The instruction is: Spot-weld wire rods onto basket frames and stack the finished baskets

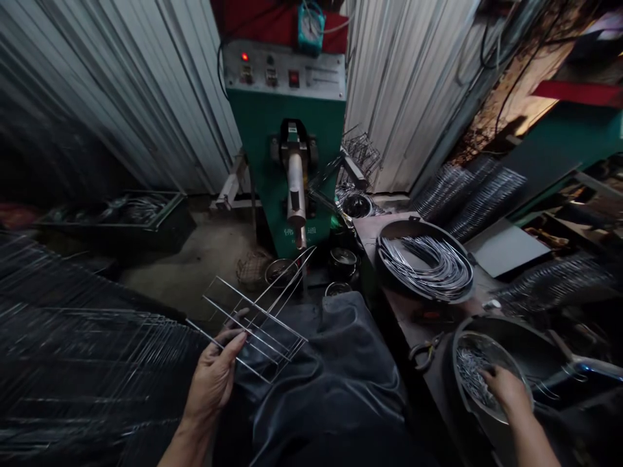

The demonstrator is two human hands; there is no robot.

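Note:
My left hand (217, 371) grips the corner of a welded steel wire rack (257, 331), holding it up over my lap. The rack is a flat frame of parallel rods and cross wires. My right hand (506, 389) rests inside a round wire-mesh sieve (491, 350) to the right, among a heap of short bent wire pieces (471, 376). Its fingertips are down among the pieces, and I cannot tell whether they hold any. A dark apron (326, 383) covers my lap between my hands.
A green spot-welding machine (287, 110) stands ahead, with a metal electrode arm. To the right, a black tub of coiled wire (423, 266) sits on a workbench (384, 243), with pliers (423, 353) near its edge. A large stack of wire racks (73, 363) lies to my left.

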